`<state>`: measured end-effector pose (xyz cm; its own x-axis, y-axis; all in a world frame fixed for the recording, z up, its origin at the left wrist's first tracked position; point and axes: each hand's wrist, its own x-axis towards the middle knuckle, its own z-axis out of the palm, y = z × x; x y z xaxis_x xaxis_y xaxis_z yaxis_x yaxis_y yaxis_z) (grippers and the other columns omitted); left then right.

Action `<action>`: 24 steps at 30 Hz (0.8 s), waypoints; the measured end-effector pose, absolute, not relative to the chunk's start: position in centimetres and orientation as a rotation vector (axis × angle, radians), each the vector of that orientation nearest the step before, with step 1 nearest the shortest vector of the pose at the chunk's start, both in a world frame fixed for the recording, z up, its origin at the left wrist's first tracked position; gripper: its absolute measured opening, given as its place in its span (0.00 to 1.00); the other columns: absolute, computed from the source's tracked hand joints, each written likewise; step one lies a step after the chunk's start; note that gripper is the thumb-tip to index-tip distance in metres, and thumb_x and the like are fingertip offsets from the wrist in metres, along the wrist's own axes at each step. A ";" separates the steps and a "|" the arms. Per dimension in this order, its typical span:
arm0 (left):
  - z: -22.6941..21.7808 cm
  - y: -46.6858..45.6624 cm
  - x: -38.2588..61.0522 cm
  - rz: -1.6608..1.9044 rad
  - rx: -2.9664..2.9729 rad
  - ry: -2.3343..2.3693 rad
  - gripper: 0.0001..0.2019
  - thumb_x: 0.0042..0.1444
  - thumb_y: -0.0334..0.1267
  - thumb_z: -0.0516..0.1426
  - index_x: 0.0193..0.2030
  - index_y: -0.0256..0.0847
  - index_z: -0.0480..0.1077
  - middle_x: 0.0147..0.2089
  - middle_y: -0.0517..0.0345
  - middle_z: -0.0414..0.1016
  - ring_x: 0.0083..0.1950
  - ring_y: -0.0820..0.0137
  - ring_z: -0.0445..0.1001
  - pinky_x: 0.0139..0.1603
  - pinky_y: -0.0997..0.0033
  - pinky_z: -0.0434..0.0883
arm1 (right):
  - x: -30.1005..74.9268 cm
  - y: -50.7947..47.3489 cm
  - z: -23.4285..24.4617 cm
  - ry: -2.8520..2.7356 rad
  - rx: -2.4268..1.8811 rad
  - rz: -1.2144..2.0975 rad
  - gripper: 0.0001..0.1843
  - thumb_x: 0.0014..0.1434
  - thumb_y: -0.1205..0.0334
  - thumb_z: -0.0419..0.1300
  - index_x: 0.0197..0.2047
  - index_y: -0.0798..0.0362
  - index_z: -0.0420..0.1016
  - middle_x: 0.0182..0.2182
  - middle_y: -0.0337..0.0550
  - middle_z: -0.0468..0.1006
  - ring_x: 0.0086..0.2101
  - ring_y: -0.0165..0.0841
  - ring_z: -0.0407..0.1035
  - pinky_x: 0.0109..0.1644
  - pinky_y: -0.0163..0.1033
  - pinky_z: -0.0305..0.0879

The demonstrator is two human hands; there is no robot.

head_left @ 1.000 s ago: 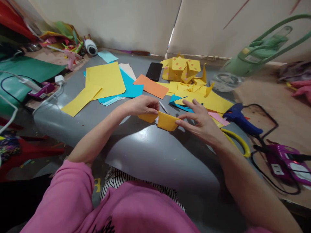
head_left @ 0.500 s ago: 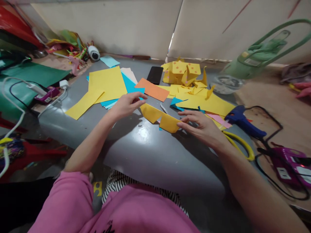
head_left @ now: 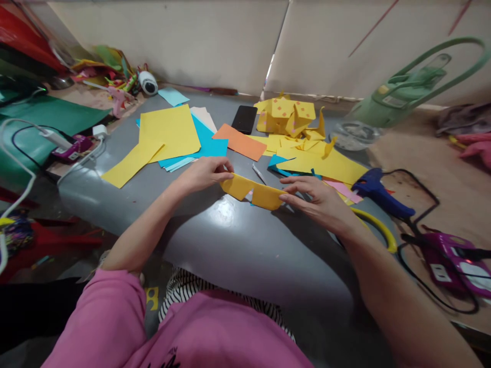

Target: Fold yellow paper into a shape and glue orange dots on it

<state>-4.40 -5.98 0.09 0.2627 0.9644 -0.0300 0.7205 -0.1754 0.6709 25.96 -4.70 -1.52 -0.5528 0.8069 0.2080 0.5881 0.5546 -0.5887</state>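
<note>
A folded strip of yellow paper with a notch cut in its lower edge is held up above the grey table. My left hand pinches its left end between thumb and fingers. At the right end, my right hand grips it with the thumb in front and fingers behind. Behind the strip lies a thin, pale, pointed tool, its kind unclear. Scissors with a yellow handle are partly hidden by my right wrist.
Yellow sheets, blue paper and an orange piece lie beyond my hands, near a black phone. A dotted yellow paper model stands at the back. On the right are a blue glue gun and a green bottle.
My left hand has come down slightly and now pinches the strip's left end, where its fingers were looser. The strip has turned a little more level. My right hand stays nearly still.
</note>
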 end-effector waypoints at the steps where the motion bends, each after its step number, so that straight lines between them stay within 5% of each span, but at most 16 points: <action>1: 0.3 -6.2 -4.3 0.542 1.973 1.542 0.08 0.61 0.41 0.56 0.42 0.42 0.74 0.35 0.60 0.77 0.36 0.70 0.72 0.37 0.71 0.63 | 26.0 -4.7 -1.5 -2.331 -1.115 0.607 0.18 0.61 0.41 0.59 0.35 0.46 0.79 0.49 0.49 0.81 0.52 0.48 0.73 0.57 0.59 0.67; 4: 0.8 -6.8 -4.0 0.585 2.125 1.642 0.07 0.61 0.39 0.57 0.40 0.42 0.76 0.33 0.58 0.75 0.37 0.68 0.71 0.38 0.68 0.63 | 25.9 -5.0 -1.4 -2.335 -1.041 0.466 0.16 0.63 0.44 0.59 0.35 0.46 0.79 0.49 0.50 0.81 0.52 0.48 0.73 0.57 0.59 0.66; 10: 1.0 -8.3 -5.1 0.793 2.610 1.673 0.04 0.60 0.40 0.62 0.39 0.46 0.78 0.48 0.53 0.79 0.55 0.57 0.69 0.56 0.55 0.61 | 25.9 -5.2 -0.6 -2.278 -0.929 0.229 0.11 0.65 0.50 0.59 0.39 0.45 0.81 0.50 0.48 0.81 0.52 0.46 0.71 0.58 0.58 0.65; 18: 1.8 -13.1 -5.3 0.809 2.820 1.708 0.10 0.67 0.42 0.55 0.36 0.44 0.75 0.32 0.57 0.80 0.39 0.64 0.75 0.52 0.58 0.68 | 25.4 -5.7 -0.5 -2.321 -1.031 0.052 0.10 0.65 0.52 0.60 0.36 0.40 0.82 0.53 0.43 0.79 0.59 0.53 0.65 0.62 0.64 0.61; 24: 3.3 -16.9 -4.9 0.954 2.738 1.586 0.05 0.65 0.39 0.57 0.38 0.44 0.74 0.33 0.59 0.81 0.38 0.67 0.77 0.43 0.64 0.74 | 24.9 -5.9 -1.1 -2.364 -1.007 -0.004 0.10 0.66 0.54 0.58 0.38 0.41 0.82 0.53 0.45 0.79 0.56 0.51 0.67 0.61 0.60 0.61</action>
